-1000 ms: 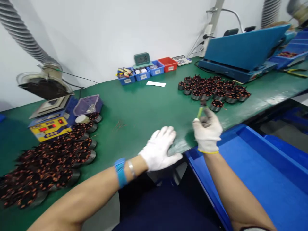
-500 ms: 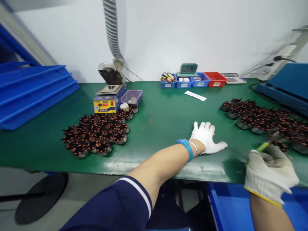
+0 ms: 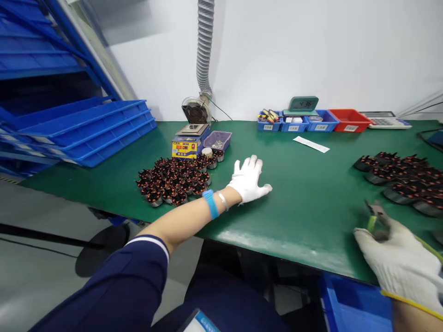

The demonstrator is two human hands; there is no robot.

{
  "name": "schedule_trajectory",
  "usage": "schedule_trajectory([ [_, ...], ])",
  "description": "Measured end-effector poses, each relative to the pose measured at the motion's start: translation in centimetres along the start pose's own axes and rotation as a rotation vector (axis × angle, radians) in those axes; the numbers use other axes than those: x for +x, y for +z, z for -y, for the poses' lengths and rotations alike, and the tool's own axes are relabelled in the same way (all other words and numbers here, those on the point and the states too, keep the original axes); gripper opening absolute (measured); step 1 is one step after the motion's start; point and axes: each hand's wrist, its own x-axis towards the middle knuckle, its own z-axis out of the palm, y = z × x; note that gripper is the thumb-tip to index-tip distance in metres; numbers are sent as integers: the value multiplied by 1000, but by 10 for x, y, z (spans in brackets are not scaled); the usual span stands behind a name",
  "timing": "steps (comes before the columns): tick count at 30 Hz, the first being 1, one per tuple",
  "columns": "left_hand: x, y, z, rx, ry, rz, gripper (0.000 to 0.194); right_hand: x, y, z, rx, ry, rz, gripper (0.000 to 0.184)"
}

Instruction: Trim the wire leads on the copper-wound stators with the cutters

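Note:
My left hand [image 3: 249, 180], in a white glove with a blue strap and a light bracelet at the wrist, lies palm down on the green table with its fingers spread. It holds nothing. Just left of it stands a cluster of copper-wound motor stators [image 3: 175, 180] with black tops and metal rims. My right hand [image 3: 401, 256], also gloved, is closed around green-handled pliers [image 3: 375, 219], their jaws pointing up and away from me. The grip partly hides the handles. A second group of wound stators [image 3: 408, 180] sits beyond the right hand.
Behind the left cluster are a yellow-and-blue soldering pot [image 3: 187, 146] and a purple tray [image 3: 218, 139]. Blue bins [image 3: 293, 125], a red bin [image 3: 350, 121] and a clock [image 3: 303, 104] line the wall. A paper strip [image 3: 311, 144] lies midway. Blue crates [image 3: 114, 129] stand left.
My view has swung left. My left hand has slid left across the table, close to the left cluster of stators. My right hand, still holding the pliers, has drawn away from the right group.

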Motion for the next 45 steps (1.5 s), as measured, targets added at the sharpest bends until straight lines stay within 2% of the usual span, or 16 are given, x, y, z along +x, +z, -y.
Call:
schedule_trajectory([
  [2, -35, -26, 13, 91, 4, -208, 67, 6, 3, 1, -198, -9, 35, 60],
  [4, -68, -44, 37, 207, -137, -314, 46, 9, 6, 4, -256, -2, 47, 59],
  [7, -102, -47, 81, 309, -297, -209, 38, 6, 8, 7, -306, -17, -62, 67],
  [11, -120, -32, 108, 307, -214, -100, 22, -8, 15, 3, -215, -172, -477, 72],
  [14, -119, -26, 88, 195, -21, -137, 20, -30, 27, 7, -81, -431, -478, 63],
  [17, -109, -24, 55, 32, 305, -27, 18, -55, 43, 24, 114, -627, -221, 54],
  [20, -93, -23, 34, -138, 556, 137, 23, -68, 53, 43, 213, -629, 142, 49],
  [22, -84, -25, 31, -282, 585, 200, 34, -71, 49, 47, 235, -511, 284, 55],
  [24, -79, -30, 31, -448, 504, 238, 43, -72, 39, 46, 263, -398, 412, 61],
  [27, -76, -35, 22, -548, 355, 279, 83, -77, 25, 46, 260, -329, 553, 65],
  [30, -75, -27, -1, -407, 307, 372, 111, -83, 29, 55, 292, -344, 575, 56],
  [33, -70, -7, -20, -309, 308, 357, 73, -95, 45, 62, 373, -445, 465, 25],
  [35, -68, 5, -23, -320, 285, 311, 55, -103, 52, 59, 238, -591, 347, 25],
  [38, -68, 17, -20, -342, 332, 260, 53, -109, 49, 50, -33, -782, 306, 24],
  [42, -75, 21, -17, -290, 400, 169, 56, -105, 33, 52, 22, -647, 406, 24],
  [45, -79, 21, -20, -207, 449, 65, 62, -102, 30, 64, 25, -615, 248, 38],
])
